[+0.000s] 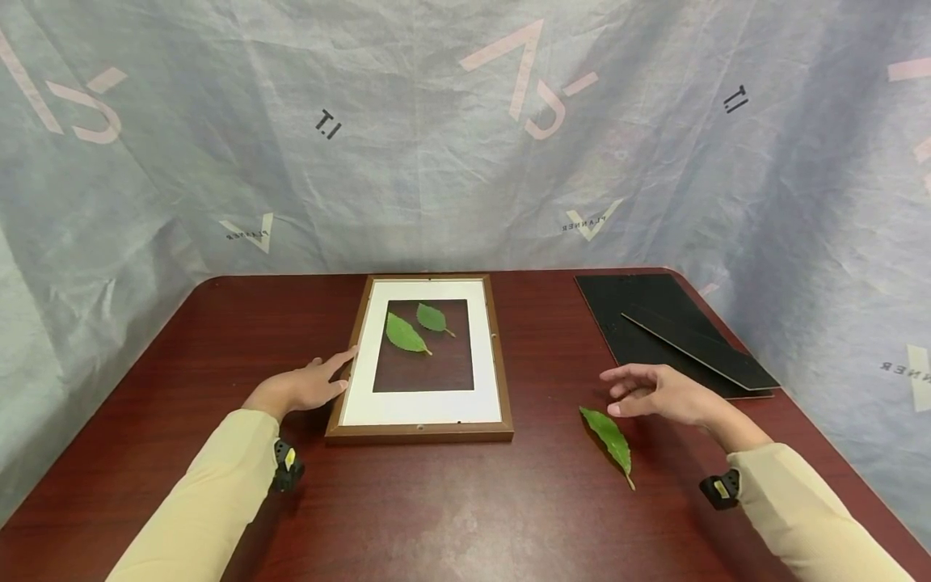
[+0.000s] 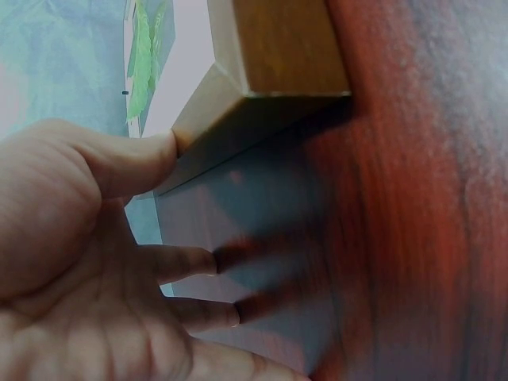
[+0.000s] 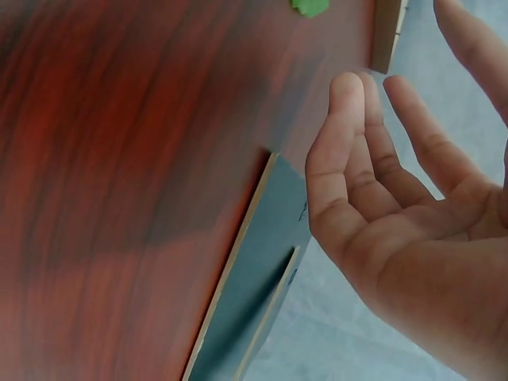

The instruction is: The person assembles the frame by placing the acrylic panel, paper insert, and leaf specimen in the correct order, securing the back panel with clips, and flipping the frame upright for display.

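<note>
Fingers [image 2: 184, 263] spread, left hand [image 1: 307, 387] touches frame [image 1: 414, 437].

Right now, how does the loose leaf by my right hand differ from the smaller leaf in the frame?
The loose leaf looks longer and narrower, while the smaller framed leaf is short and broad. The loose leaf lies on the table; the smaller framed leaf sits within the opening of the white mat. Both are green, with stems pointing toward the lower right in the head view.
</note>
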A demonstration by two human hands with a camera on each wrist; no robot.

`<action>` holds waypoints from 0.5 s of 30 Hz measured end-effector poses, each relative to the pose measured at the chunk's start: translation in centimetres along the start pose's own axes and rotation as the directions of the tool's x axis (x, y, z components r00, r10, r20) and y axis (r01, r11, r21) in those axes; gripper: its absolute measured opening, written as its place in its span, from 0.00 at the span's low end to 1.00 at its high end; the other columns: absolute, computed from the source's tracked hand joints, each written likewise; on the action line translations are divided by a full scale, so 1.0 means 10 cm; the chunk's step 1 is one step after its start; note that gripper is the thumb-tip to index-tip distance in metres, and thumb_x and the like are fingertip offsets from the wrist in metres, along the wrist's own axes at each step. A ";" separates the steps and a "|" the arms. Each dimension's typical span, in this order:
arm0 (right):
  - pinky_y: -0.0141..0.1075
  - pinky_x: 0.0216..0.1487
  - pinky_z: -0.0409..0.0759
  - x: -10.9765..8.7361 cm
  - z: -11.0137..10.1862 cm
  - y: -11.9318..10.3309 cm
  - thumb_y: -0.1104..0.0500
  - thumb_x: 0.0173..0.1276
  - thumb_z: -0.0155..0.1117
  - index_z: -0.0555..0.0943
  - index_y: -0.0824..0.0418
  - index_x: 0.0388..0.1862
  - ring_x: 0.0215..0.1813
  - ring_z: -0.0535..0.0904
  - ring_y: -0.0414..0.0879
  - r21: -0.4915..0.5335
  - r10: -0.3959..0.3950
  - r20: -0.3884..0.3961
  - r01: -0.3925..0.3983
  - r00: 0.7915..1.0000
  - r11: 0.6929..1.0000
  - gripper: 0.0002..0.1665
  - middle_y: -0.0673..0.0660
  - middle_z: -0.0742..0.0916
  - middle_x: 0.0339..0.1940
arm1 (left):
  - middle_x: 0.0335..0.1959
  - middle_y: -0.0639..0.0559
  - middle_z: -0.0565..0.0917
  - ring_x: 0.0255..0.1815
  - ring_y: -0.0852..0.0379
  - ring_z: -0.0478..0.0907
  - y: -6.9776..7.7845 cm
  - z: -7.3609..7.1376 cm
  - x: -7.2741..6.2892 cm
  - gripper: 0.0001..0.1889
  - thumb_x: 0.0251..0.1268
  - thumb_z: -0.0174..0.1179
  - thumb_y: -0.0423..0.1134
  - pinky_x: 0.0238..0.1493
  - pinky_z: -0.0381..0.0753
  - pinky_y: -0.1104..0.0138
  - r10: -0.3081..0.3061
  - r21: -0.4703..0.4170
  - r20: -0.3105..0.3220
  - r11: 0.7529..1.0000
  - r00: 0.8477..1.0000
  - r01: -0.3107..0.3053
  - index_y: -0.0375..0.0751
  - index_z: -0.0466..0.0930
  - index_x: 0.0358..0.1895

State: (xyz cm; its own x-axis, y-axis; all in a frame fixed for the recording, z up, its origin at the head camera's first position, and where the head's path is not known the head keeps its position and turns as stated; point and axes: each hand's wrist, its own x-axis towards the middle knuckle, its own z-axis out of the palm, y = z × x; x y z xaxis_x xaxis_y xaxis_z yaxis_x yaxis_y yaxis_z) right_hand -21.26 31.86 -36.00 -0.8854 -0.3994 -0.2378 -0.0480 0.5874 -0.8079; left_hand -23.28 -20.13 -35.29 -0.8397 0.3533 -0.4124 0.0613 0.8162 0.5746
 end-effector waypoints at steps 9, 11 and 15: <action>0.35 0.49 0.81 -0.08 -0.01 0.09 0.60 0.64 0.76 0.70 0.75 0.70 0.52 0.80 0.52 0.030 -0.029 0.089 0.027 0.996 0.999 0.41 0.64 0.81 0.55 | 0.76 0.16 0.37 0.77 0.20 0.30 0.01 0.00 -0.01 0.34 0.83 0.42 0.35 0.71 0.41 0.30 -0.003 0.003 -0.008 1.000 1.000 0.004 0.34 0.37 0.81; 0.36 0.49 0.81 -0.08 0.00 0.10 0.60 0.63 0.77 0.70 0.75 0.70 0.53 0.78 0.53 0.011 -0.035 0.100 0.034 0.994 0.999 0.41 0.64 0.81 0.55 | 0.76 0.16 0.38 0.77 0.20 0.31 0.01 0.00 -0.01 0.34 0.82 0.42 0.36 0.71 0.41 0.30 -0.002 0.008 -0.013 1.000 1.000 0.002 0.35 0.37 0.81; 0.39 0.49 0.78 -0.10 0.01 0.09 0.59 0.61 0.78 0.70 0.74 0.69 0.52 0.75 0.54 -0.051 -0.027 0.114 0.033 0.993 0.998 0.42 0.62 0.80 0.54 | 0.76 0.16 0.37 0.77 0.20 0.31 0.00 0.00 0.00 0.34 0.82 0.42 0.35 0.71 0.41 0.30 0.000 0.006 -0.012 1.000 1.000 0.000 0.35 0.37 0.81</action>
State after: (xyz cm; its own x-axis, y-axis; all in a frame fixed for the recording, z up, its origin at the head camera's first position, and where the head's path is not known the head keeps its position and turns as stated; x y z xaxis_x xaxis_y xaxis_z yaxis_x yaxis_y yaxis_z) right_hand -20.39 32.70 -36.51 -0.8253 -0.4929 -0.2756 -0.1010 0.6091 -0.7866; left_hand -23.28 -20.15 -35.30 -0.8460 0.3478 -0.4042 0.0644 0.8192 0.5699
